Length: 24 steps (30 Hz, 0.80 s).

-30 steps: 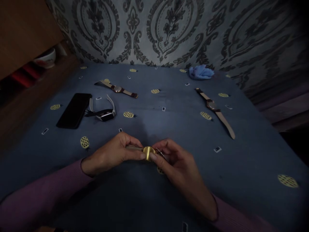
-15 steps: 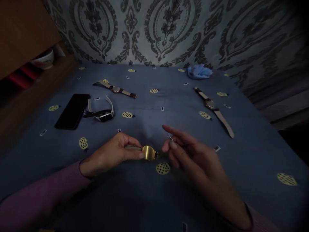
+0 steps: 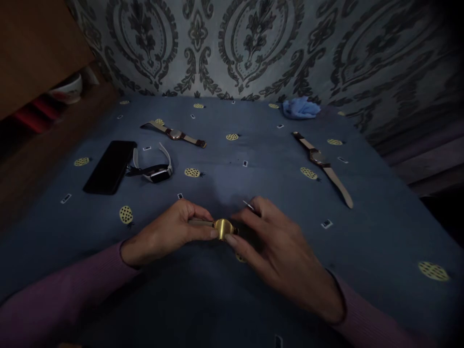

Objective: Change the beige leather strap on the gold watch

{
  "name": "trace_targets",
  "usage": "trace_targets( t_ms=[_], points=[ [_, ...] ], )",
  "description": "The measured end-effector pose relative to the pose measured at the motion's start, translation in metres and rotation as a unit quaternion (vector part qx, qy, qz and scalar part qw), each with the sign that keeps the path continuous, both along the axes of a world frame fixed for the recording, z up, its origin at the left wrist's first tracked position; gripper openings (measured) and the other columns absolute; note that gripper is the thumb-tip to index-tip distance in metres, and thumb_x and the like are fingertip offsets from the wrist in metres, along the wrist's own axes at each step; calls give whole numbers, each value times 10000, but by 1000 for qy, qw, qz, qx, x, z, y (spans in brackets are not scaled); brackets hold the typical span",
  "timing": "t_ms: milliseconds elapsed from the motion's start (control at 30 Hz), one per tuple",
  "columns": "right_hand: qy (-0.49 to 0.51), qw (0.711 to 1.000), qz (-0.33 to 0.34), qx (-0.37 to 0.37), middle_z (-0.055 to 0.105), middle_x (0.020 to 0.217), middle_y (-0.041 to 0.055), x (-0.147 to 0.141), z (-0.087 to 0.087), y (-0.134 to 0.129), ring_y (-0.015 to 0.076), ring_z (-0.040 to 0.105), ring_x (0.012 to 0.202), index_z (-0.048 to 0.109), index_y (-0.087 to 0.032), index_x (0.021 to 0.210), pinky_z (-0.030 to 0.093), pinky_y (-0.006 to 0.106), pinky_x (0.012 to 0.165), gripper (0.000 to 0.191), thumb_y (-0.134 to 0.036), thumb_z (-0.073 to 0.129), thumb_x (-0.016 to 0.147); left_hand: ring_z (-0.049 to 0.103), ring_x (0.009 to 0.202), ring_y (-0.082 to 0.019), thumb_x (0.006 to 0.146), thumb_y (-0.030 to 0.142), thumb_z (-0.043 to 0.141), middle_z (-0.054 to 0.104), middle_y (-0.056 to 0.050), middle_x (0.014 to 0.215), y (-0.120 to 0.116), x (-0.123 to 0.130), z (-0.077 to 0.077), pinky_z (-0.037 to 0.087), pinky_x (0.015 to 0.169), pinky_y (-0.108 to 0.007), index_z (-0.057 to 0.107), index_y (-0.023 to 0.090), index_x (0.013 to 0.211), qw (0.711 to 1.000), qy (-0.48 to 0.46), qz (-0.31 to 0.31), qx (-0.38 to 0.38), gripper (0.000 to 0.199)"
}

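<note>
My left hand (image 3: 172,227) pinches a wristwatch (image 3: 224,229) between thumb and fingers, its smooth gold-coloured case back facing up. The light strap on the left side runs into that hand. From the right comes my right hand (image 3: 286,249), its thumb at the near edge of the case and a finger at the far side. A thin, shiny metal tool (image 3: 248,205) sticks out beyond its curled fingers. What kind of tool it is cannot be made out, and most of it is hidden by the hand.
Behind my left hand lie a black smartphone (image 3: 110,167) and a smartwatch (image 3: 159,174) with a pale band. Two more strap watches rest on the blue tablecloth, one at the back left (image 3: 176,134) and another on the right (image 3: 319,157). A crumpled blue cloth (image 3: 300,107) sits by the wall.
My right hand has turned palm down and moved left to the watch, its thumb now at the case. The metal tool has shifted within its fingers. My left hand holds the watch as before.
</note>
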State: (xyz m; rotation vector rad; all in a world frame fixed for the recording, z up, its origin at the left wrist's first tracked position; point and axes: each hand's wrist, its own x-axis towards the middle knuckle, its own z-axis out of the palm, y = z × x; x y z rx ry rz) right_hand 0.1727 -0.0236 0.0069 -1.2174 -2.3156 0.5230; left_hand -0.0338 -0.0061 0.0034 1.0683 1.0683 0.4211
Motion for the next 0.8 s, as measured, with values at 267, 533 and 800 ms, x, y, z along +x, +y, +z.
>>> trace_targets(
  t_ms=[267, 533, 800],
  points=[
    [90, 984, 50, -147, 466, 701, 4, -2, -6, 5, 142, 475, 627, 510, -204, 651, 417, 284, 553, 369, -319, 429, 992, 544, 718, -124, 744, 354, 737, 638, 4, 740, -1, -2, -2, 424, 693, -243, 724, 160, 793, 1000, 3, -22, 10, 201],
    [138, 970, 40, -196, 448, 699, -3, -7, -8, 1, 145, 468, 660, 508, -204, 665, 411, 283, 565, 376, -314, 411, 1010, 432, 619, -96, 802, 387, 659, 527, 28, 672, -1, -4, 2, 346, 592, -228, 681, 146, 803, 998, 21, -51, 21, 242],
    [141, 970, 36, -195, 427, 692, -9, -5, -7, 0, 141, 459, 643, 476, -207, 658, 408, 283, 564, 373, -318, 413, 1009, 234, 518, -92, 833, 357, 520, 288, 72, 561, -6, 1, 12, 200, 475, -235, 586, 178, 769, 997, 51, -37, 35, 202]
  ],
)
